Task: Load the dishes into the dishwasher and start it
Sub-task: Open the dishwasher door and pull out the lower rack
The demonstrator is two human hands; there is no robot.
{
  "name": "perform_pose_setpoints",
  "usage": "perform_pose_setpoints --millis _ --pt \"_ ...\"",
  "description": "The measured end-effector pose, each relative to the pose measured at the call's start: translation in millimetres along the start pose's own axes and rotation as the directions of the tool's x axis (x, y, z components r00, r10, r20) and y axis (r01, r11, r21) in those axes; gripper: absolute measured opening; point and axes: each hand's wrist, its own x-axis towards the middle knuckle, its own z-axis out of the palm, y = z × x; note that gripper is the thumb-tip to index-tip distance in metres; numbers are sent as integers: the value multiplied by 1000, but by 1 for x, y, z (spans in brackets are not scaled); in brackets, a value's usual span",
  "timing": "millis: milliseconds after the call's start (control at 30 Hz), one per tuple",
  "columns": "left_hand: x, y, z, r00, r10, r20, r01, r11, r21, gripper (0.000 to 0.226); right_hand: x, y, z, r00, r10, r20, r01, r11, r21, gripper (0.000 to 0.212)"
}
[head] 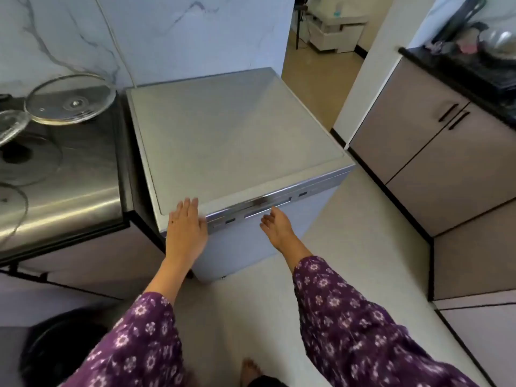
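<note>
decently bright overall, soft even light, warmer glow through the doorway (315, 65) at the back, streaky glare on the steel stovetop (69, 208), pale sheen on the dishwasher (231, 129) top, everything slightly mushy, big fisheye bend at the edges

**Clearance round the dishwasher**

My left hand (185, 227) lies flat on the front left corner of the grey box-shaped dishwasher (237, 141). My right hand (276, 227) is at its chrome handle strip (266, 203), fingers loose; I can't tell if it makes contact. The door is closed. The pale floor (349, 247) in front is open, with only my bare foot (250, 368) on it.

- **Left:** blocked by the stainless steel cooktop counter (69, 185) just beside, with a round glass lid (69, 100) on it.
- **Behind:** white marble-look wall (167, 32).
- **Right:** a free floor lane between the dishwasher and the taupe cabinets with black handles (435, 169), through to the doorway (315, 79).
</note>
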Motion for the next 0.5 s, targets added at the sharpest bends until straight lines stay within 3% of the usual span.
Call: perform_pose_setpoints --millis 233,367,500 --pt "27 -36 6 978 68 200 -105 978 180 51 24 1 25 995 -27 96 -4 950 312 24" --pt "33 -45 6 969 65 240 -97 988 124 50 28 10 29 991 -79 111 28 913 408 27" --pt "35 -46 6 974 79 213 -91 995 46 48 35 12 26 982 -104 160 36 924 380 31"
